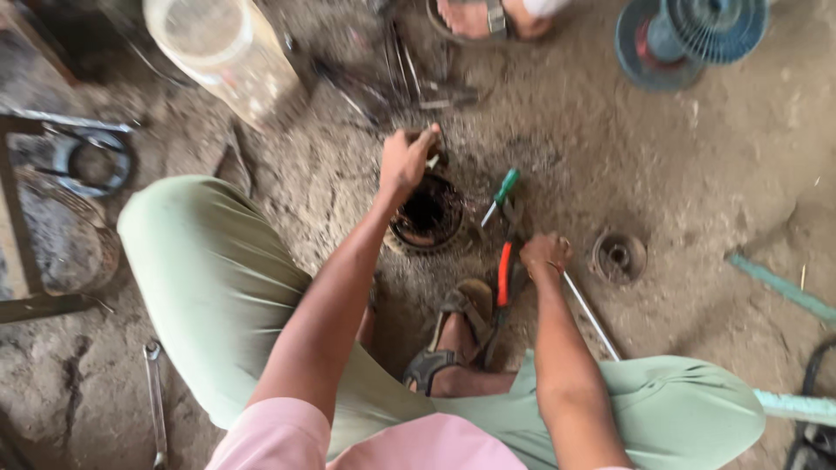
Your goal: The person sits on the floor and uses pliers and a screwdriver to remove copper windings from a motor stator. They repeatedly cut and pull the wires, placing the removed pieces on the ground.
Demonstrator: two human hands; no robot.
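Note:
I squat over a dirt floor. My left hand (406, 162) grips a small tool at the far rim of a round, dark, rusty motor part (427, 216) standing on the ground. My right hand (545, 254) rests on the ground, closed around a thin metal rod (592, 317) that slants off to the lower right. Between the hands lie a green-handled screwdriver (502, 193) and red-handled pliers (503, 277). My sandalled foot (455, 335) is just below the pliers.
A small round metal cap (618, 257) lies right of my right hand. A clear plastic jar (222, 52) stands upper left, a blue fan guard (692, 35) upper right. Another person's sandalled foot (483, 17) is at the top. A wrench (155, 400) lies lower left.

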